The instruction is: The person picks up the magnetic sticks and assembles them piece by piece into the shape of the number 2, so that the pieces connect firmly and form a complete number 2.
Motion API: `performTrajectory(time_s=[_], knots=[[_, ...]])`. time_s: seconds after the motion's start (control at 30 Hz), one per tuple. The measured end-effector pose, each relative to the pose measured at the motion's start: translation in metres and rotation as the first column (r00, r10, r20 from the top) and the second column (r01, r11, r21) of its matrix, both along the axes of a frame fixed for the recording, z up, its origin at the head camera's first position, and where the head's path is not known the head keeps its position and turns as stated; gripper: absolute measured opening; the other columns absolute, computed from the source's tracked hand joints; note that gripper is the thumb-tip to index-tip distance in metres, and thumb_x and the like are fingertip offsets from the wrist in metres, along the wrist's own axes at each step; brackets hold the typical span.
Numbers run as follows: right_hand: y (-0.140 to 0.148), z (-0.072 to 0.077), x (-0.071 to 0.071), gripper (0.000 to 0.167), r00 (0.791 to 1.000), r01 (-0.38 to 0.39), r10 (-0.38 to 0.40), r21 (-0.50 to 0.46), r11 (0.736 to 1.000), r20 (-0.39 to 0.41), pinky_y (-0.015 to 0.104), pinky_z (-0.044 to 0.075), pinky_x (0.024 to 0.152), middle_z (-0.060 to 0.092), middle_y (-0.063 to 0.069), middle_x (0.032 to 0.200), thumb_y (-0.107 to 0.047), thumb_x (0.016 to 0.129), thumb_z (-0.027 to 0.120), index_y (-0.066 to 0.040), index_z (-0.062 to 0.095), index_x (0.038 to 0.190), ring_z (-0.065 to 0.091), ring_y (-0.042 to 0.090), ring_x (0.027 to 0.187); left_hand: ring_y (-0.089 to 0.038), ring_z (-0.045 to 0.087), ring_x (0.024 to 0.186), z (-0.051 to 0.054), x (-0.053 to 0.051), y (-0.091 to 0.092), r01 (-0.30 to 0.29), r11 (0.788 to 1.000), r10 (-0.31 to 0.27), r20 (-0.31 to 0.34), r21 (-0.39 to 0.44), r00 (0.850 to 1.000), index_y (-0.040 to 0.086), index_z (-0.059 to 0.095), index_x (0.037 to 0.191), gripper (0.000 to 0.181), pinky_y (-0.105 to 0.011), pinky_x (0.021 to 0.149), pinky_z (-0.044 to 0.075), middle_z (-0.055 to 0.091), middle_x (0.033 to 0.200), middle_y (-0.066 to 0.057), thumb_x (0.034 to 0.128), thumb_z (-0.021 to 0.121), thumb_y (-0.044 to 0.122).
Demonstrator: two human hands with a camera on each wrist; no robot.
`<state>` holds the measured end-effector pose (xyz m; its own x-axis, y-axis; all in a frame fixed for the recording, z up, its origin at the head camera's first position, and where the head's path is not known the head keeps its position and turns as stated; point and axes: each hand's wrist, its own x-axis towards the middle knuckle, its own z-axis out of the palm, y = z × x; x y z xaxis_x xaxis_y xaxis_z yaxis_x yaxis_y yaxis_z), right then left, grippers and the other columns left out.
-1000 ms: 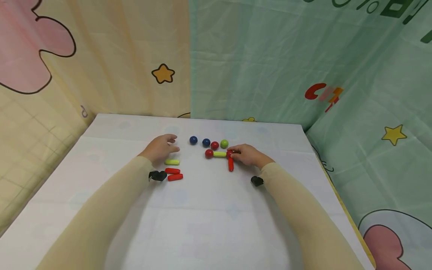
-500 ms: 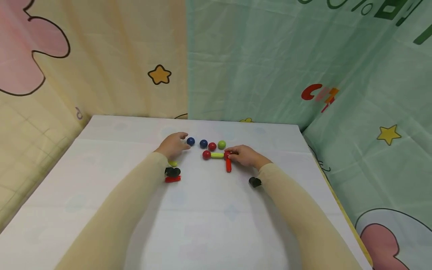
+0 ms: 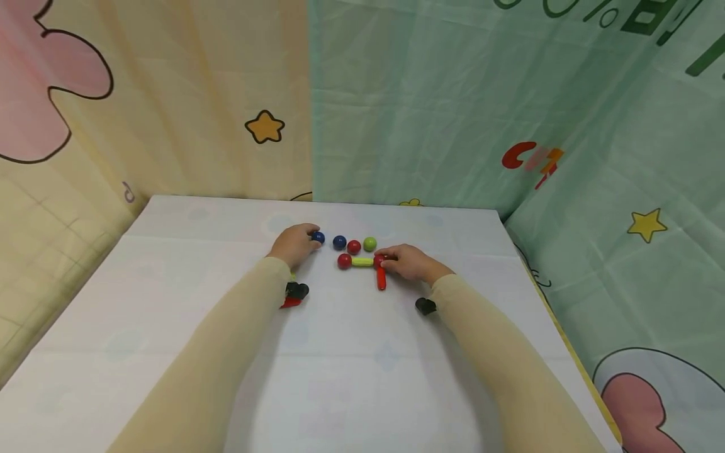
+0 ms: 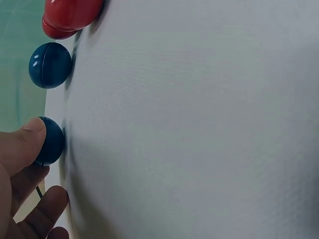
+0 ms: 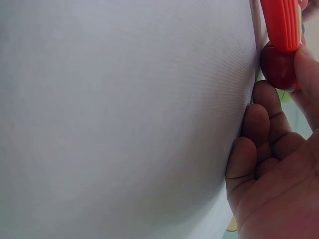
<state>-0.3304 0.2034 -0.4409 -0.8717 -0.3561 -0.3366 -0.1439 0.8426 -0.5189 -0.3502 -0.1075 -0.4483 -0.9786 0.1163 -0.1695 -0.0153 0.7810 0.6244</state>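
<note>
My left hand (image 3: 294, 244) pinches a dark blue ball (image 4: 53, 142) between thumb and fingers, on the table. My right hand (image 3: 412, 262) grips the red ball (image 5: 279, 67) at the corner of a small joined piece. From that ball a red rod (image 3: 381, 279) points toward me, and a yellow-green rod (image 3: 362, 262) runs left to another red ball (image 3: 344, 261). A second blue ball (image 3: 339, 242), a loose red ball (image 3: 354, 246) and a green ball (image 3: 370, 243) sit in a row just behind the joined piece.
Under my left wrist lie red rods (image 3: 291, 303) and a yellow-green rod (image 3: 292, 275), mostly hidden by the sleeve and a black wrist piece (image 3: 297, 290). The white table (image 3: 340, 377) ends at the back against printed curtains (image 3: 408, 113).
My left hand has moved right to the leftmost blue ball and taken hold of it, its arm now covering most of the loose rods. The right hand keeps its grip on the corner ball.
</note>
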Motion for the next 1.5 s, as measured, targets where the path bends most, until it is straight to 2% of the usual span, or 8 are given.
performTrajectory(time_s=[0.17, 0.43, 0.73, 1.07, 1.2, 1.37, 1.43, 1.5], knots=[[-0.001, -0.001, -0.001, 0.045, 1.000, -0.008, 0.008, 0.010, 1.000, -0.009, 0.050, 0.039, 0.123, 0.060, 0.009, 0.150, -0.032, 0.109, 0.059, -0.022, 0.058, 0.152, 0.053, 0.028, 0.131, -0.040, 0.046, 0.149, 0.002, 0.003, 0.002, 0.004, 1.000, -0.005, -0.035, -0.020, 0.999, 0.016, 0.059, 0.149, 0.047, -0.057, 0.124, 0.034, 0.056, 0.156, -0.014, 0.1035, 0.068, 0.025], [0.000, -0.002, -0.002, 0.045, 1.000, 0.014, -0.014, -0.001, 1.000, 0.014, 0.049, 0.041, 0.121, 0.061, 0.008, 0.147, -0.032, 0.108, 0.061, -0.024, 0.058, 0.152, 0.051, 0.028, 0.126, -0.039, 0.046, 0.148, 0.001, 0.003, 0.004, -0.015, 1.000, 0.015, -0.025, -0.003, 1.000, 0.015, 0.060, 0.146, 0.044, -0.057, 0.124, 0.034, 0.056, 0.156, -0.014, 0.1038, 0.067, 0.023], [0.001, -0.002, -0.001, 0.045, 0.999, -0.026, 0.026, -0.003, 1.000, -0.024, 0.048, 0.041, 0.121, 0.064, 0.008, 0.145, -0.033, 0.109, 0.059, -0.022, 0.058, 0.152, 0.054, 0.025, 0.123, -0.038, 0.050, 0.144, 0.002, 0.005, 0.002, -0.017, 1.000, 0.017, 0.012, 0.001, 1.000, 0.015, 0.060, 0.146, 0.042, -0.058, 0.123, 0.035, 0.058, 0.152, -0.014, 0.1044, 0.067, 0.021], [0.002, -0.004, -0.003, 0.044, 1.000, -0.024, 0.024, 0.000, 1.000, -0.019, 0.049, 0.038, 0.123, 0.062, 0.008, 0.148, -0.033, 0.109, 0.059, -0.022, 0.058, 0.152, 0.054, 0.027, 0.131, -0.036, 0.052, 0.140, 0.001, 0.014, -0.021, 0.069, 0.998, -0.069, 0.014, 0.007, 0.998, 0.014, 0.063, 0.141, 0.039, -0.058, 0.123, 0.034, 0.063, 0.145, -0.013, 0.1036, 0.067, 0.023], [0.002, -0.004, -0.003, 0.045, 1.000, -0.025, 0.025, 0.005, 1.000, -0.019, 0.050, 0.036, 0.125, 0.061, 0.008, 0.149, -0.034, 0.109, 0.058, -0.023, 0.058, 0.152, 0.052, 0.028, 0.136, -0.034, 0.054, 0.130, 0.002, 0.021, -0.031, 0.094, 0.995, -0.095, 0.035, 0.020, 0.995, 0.015, 0.063, 0.142, 0.040, -0.055, 0.118, 0.040, 0.062, 0.144, -0.013, 0.1036, 0.067, 0.026], [0.002, -0.003, -0.003, 0.045, 0.999, -0.032, 0.032, 0.010, 0.999, -0.021, 0.050, 0.036, 0.125, 0.061, 0.008, 0.150, -0.033, 0.109, 0.058, -0.022, 0.057, 0.153, 0.052, 0.028, 0.139, -0.033, 0.053, 0.122, 0.010, 0.041, -0.034, 0.038, 0.989, -0.054, 0.112, 0.144, 0.992, 0.021, 0.063, 0.142, 0.041, -0.044, 0.103, 0.048, 0.061, 0.137, -0.012, 0.1019, 0.071, 0.025], [0.002, -0.004, -0.004, 0.045, 0.999, -0.035, 0.035, 0.007, 0.999, -0.022, 0.050, 0.035, 0.125, 0.061, 0.008, 0.150, -0.033, 0.109, 0.058, -0.022, 0.058, 0.152, 0.052, 0.029, 0.140, -0.032, 0.054, 0.119, 0.013, 0.051, -0.033, 0.045, 0.987, -0.063, 0.110, 0.157, 0.992, 0.022, 0.063, 0.142, 0.042, -0.041, 0.098, 0.049, 0.062, 0.134, -0.011, 0.1013, 0.072, 0.025], [0.003, -0.004, -0.004, 0.044, 0.999, -0.037, 0.037, 0.006, 0.999, -0.025, 0.051, 0.035, 0.125, 0.062, 0.008, 0.150, -0.034, 0.109, 0.058, -0.022, 0.058, 0.152, 0.051, 0.029, 0.141, -0.031, 0.056, 0.115, 0.015, 0.059, -0.029, 0.091, 0.989, -0.099, 0.068, 0.119, 0.993, 0.022, 0.064, 0.140, 0.041, -0.039, 0.093, 0.049, 0.065, 0.129, -0.010, 0.1008, 0.073, 0.027]])
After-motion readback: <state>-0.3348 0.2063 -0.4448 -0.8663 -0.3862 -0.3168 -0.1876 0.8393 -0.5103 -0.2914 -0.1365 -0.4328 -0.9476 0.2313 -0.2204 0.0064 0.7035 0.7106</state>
